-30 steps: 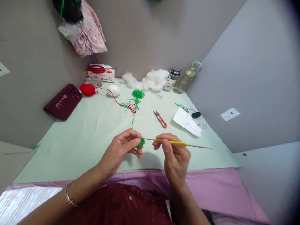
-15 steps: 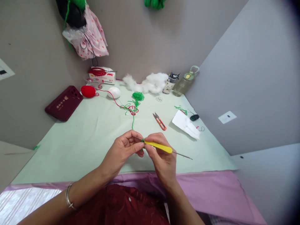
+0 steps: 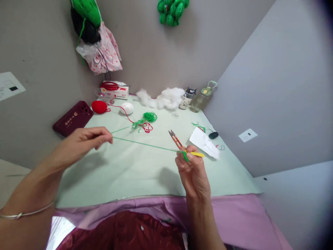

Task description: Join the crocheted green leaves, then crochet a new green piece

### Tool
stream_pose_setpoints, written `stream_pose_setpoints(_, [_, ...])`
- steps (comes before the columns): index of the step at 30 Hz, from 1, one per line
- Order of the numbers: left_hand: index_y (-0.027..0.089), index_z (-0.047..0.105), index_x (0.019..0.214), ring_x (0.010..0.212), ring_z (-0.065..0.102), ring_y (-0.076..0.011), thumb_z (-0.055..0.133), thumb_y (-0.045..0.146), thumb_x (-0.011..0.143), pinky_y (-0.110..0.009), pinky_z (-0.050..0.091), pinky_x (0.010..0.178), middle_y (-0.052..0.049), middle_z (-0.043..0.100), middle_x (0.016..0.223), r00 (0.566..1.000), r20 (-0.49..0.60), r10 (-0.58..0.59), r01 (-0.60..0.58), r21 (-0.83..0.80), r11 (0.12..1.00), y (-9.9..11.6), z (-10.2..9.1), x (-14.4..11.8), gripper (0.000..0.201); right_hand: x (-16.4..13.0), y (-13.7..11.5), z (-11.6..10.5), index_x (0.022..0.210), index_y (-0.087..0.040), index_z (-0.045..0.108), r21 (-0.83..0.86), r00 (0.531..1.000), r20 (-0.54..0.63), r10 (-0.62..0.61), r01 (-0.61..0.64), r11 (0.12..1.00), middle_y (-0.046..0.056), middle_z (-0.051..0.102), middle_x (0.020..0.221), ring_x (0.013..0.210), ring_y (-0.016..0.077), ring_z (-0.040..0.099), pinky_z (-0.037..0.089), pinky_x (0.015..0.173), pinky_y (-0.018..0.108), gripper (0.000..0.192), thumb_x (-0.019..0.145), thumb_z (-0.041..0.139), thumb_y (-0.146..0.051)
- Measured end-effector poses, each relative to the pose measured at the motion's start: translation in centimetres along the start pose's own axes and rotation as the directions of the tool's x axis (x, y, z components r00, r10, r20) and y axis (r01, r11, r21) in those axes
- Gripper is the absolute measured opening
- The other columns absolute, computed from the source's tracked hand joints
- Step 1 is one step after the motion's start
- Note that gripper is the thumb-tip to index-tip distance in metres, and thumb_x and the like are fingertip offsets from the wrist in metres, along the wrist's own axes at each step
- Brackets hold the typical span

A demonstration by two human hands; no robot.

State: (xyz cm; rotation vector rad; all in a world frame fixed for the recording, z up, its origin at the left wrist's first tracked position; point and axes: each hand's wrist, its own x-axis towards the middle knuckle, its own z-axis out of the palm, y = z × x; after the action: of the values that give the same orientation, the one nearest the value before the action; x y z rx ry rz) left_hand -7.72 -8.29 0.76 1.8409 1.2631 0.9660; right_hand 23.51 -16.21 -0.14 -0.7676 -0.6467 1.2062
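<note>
My right hand (image 3: 193, 172) pinches a yellow-handled crochet hook (image 3: 195, 154) together with a small green crochet piece (image 3: 185, 156), held over the pale green table (image 3: 114, 166). My left hand (image 3: 78, 144) is out to the left, pinching a green yarn strand (image 3: 145, 145) that runs taut across to the piece. From my left fingers the strand also leads back to a loose green yarn heap (image 3: 147, 118) in the middle of the table, tangled with red thread (image 3: 147, 127).
Orange-handled snips (image 3: 176, 139) lie just beyond my right hand, beside a white paper (image 3: 204, 142) and a small black object (image 3: 213, 135). Far edge: red yarn ball (image 3: 99, 107), white ball (image 3: 126, 108), stuffing (image 3: 163, 98), box (image 3: 114, 90), bottle (image 3: 201, 96), cup (image 3: 186, 98). A maroon case (image 3: 73, 118) leans left.
My hands were together over the green piece. My left hand has swung out to the left, drawing the yarn taut, while my right hand moved slightly right with the hook and piece.
</note>
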Motion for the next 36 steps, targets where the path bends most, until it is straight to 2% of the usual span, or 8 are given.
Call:
stream_pose_setpoints(6, [0.026, 0.076, 0.092, 0.093, 0.057, -0.0268, 0.074, 0.050, 0.083, -0.036, 0.045, 0.086, -0.005, 0.069, 0.098, 0.961, -0.205, 0.185, -0.121, 0.288, 0.950, 1.3, 0.9, 0.5, 0.026, -1.2, 1.2, 0.7, 0.078, -0.022, 0.073, -0.180, 0.989, 0.085, -0.124, 0.138, 0.974, -0.002, 0.067, 0.077, 0.062, 0.0088, 0.060, 0.051, 0.058, 0.022, 0.011, 0.074, 0.083, -0.019])
stream_pose_setpoints(10, [0.022, 0.054, 0.068, 0.078, 0.055, -0.0187, 0.054, 0.051, 0.100, -0.037, 0.048, 0.095, 0.001, 0.051, 0.070, 0.951, -0.288, 0.108, -0.199, -0.308, 0.930, 4.9, 7.4, -0.4, 0.043, -2.3, 1.5, 1.6, 0.084, -0.024, 0.075, -0.245, 0.964, 0.184, -0.193, 0.235, 0.940, -0.002, 0.069, 0.080, 0.067, 0.0088, 0.064, 0.053, 0.060, 0.021, 0.010, 0.081, 0.081, -0.016])
stream_pose_setpoints(14, [0.021, 0.046, 0.059, 0.050, 0.030, -0.0106, 0.045, 0.066, 0.098, -0.034, 0.059, 0.064, 0.005, 0.033, 0.059, 0.877, 0.456, 0.151, 0.329, -0.800, 0.502, 7.2, 10.8, -1.0, 0.059, -2.5, 1.3, 2.1, 0.084, -0.024, 0.075, -0.258, 0.928, 0.128, -0.350, 0.372, 0.892, -0.003, 0.069, 0.082, 0.067, 0.0078, 0.063, 0.052, 0.060, 0.020, 0.011, 0.083, 0.079, -0.014])
stream_pose_setpoints(18, [0.021, 0.063, 0.072, 0.049, 0.040, -0.0082, 0.053, 0.058, 0.100, -0.020, 0.055, 0.050, 0.002, 0.049, 0.067, 0.968, 0.250, -0.002, 0.248, -0.962, 0.116, 8.9, 8.3, -1.5, 0.048, -2.4, 1.9, 1.8, 0.084, -0.023, 0.073, -0.292, 0.915, 0.054, -0.400, 0.398, 0.870, -0.002, 0.068, 0.082, 0.067, 0.0086, 0.063, 0.052, 0.061, 0.021, 0.011, 0.083, 0.078, -0.013])
stream_pose_setpoints(23, [0.026, 0.070, 0.064, 0.122, 0.062, -0.0238, 0.029, 0.067, 0.103, -0.051, 0.040, 0.118, 0.000, 0.075, 0.106, 0.964, -0.258, 0.067, -0.259, -0.845, 0.467, 8.6, 7.4, -2.0, 0.070, -2.6, 2.9, 1.7, 0.087, -0.023, 0.072, -0.326, 0.896, 0.025, -0.442, 0.426, 0.844, -0.002, 0.066, 0.083, 0.069, 0.0099, 0.062, 0.051, 0.062, 0.024, 0.011, 0.086, 0.074, -0.012])
stream_pose_setpoints(27, [0.026, 0.080, 0.076, 0.142, 0.046, -0.0310, 0.057, 0.054, 0.099, -0.054, -0.002, 0.129, -0.005, 0.076, 0.122, 0.941, -0.095, 0.326, -0.339, -0.288, 0.896, 6.3, 10.6, -3.0, 0.043, -3.0, 3.0, 2.0, 0.089, -0.024, 0.072, -0.380, 0.837, 0.081, -0.542, 0.528, 0.759, -0.001, 0.066, 0.084, 0.077, 0.0120, 0.064, 0.052, 0.066, 0.024, 0.016, 0.087, 0.072, -0.008])
stream_pose_setpoints(31, [0.026, 0.078, 0.113, 0.111, 0.062, -0.0263, 0.080, 0.047, 0.084, -0.043, 0.047, 0.104, -0.007, 0.071, 0.110, 0.996, 0.058, 0.061, -0.017, -0.569, 0.822, 5.8, 12.9, -3.9, 0.036, -3.3, 3.4, 2.1, 0.095, -0.025, 0.072, -0.496, 0.771, 0.217, -0.599, 0.616, 0.612, 0.000, 0.069, 0.086, 0.085, 0.0139, 0.066, 0.055, 0.072, 0.026, 0.023, 0.087, 0.070, -0.003])
stream_pose_setpoints(36, [0.024, 0.076, 0.116, 0.066, 0.058, -0.0095, 0.084, 0.033, 0.082, -0.025, 0.052, 0.068, 0.002, 0.060, 0.083, 0.970, 0.200, -0.138, 0.243, -0.817, 0.523, 6.7, 13.5, -4.0, 0.036, -3.3, 3.8, 2.3, 0.097, -0.028, 0.072, -0.533, 0.807, 0.259, -0.530, 0.577, 0.619, 0.000, 0.071, 0.088, 0.085, 0.0156, 0.066, 0.055, 0.073, 0.029, 0.025, 0.089, 0.070, -0.005])
